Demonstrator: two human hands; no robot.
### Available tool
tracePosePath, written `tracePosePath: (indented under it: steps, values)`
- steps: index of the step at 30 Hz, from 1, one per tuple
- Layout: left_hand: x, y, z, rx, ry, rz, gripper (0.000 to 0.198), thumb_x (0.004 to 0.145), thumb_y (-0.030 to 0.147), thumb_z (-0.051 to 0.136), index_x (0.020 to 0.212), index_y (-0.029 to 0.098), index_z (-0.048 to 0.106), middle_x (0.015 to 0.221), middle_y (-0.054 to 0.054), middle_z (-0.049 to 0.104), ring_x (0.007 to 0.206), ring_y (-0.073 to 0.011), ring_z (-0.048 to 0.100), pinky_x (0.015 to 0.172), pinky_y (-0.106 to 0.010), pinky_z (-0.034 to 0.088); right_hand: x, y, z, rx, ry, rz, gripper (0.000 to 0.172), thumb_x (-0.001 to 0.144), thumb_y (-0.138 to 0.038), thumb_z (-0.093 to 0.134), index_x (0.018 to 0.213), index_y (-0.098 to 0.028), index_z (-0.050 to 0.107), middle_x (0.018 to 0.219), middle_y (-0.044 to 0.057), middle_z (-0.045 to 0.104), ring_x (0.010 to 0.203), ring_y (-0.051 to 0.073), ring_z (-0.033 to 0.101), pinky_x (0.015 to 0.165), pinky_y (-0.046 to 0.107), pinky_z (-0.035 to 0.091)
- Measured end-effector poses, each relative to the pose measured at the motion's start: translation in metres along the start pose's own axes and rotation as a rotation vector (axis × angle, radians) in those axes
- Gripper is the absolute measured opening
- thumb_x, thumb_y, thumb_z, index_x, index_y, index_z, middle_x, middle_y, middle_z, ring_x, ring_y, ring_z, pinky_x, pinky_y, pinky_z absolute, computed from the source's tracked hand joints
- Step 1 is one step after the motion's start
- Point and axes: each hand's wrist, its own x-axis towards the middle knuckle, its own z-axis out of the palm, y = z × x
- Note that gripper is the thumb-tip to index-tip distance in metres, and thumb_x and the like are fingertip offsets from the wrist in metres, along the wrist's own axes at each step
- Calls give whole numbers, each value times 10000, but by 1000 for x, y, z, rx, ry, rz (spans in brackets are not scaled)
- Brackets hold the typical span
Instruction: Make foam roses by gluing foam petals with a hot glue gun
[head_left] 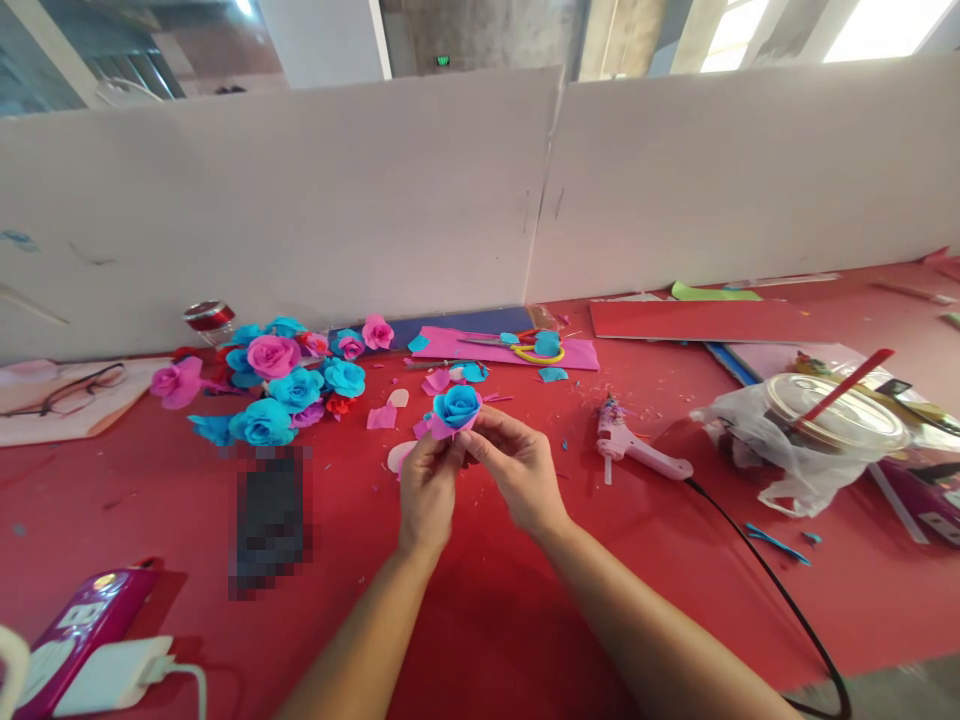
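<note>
Between my two hands is a paper flower (456,408) with a blue centre and pink outer petals, held upright over the red table. My left hand (429,495) pinches its base from the left. From the right, my right hand (523,465) has its thumb and fingers closed on the pink petals. Just behind and left of them lie loose pink paper pieces (382,416) and a pale round template (397,398). Farther back, scissors (538,353) with a yellow handle rest on a pink paper strip (435,342).
Finished paper flowers (274,357) cluster at the left, near glasses (64,392). A pink glue gun (637,447) with a black cord lies right of my hands. Beyond it stands a lidded bowl (840,412) in a plastic bag. A power strip (90,620) is front left. A white partition (300,200) backs the table.
</note>
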Motion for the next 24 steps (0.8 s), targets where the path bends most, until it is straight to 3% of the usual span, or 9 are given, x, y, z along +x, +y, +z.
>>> tracePosePath:
  steps: [4,10,15,20,24]
  values:
    - [4,-1,-3,-69,-51,-53,207,748,359,709,887,205,712,786,-10,673,700,-127,576,671,-251,460,2,-1,-4,-56,-48,-57,141,738,-309,740,862,-243,755,1122,40,676,803,164,618,653,291,525]
    - [5,5,-2,-130,-70,-97,308,725,286,719,1026,240,674,962,-33,694,856,-160,625,762,-269,472,5,6,-5,-75,22,-63,166,728,-320,740,881,-260,761,1072,46,658,931,206,612,729,318,554]
    - [2,9,1,-214,-122,-115,276,720,263,714,994,231,695,996,-43,698,953,-183,625,851,-300,469,7,10,-6,-68,55,-46,156,731,-337,739,858,-249,761,1041,48,641,944,191,596,760,296,538]
    - [3,2,0,-173,-66,-139,240,743,350,713,929,199,719,915,-52,705,825,-156,618,782,-288,468,9,11,-9,-44,43,-27,184,725,-335,746,885,-246,756,1004,41,617,850,165,593,670,267,534]
    - [6,-5,-3,-129,12,-170,266,717,407,730,843,173,732,782,-39,693,690,-129,582,686,-266,448,8,5,-12,-209,13,-88,178,761,-335,710,907,-248,761,1015,54,612,965,193,594,772,296,536]
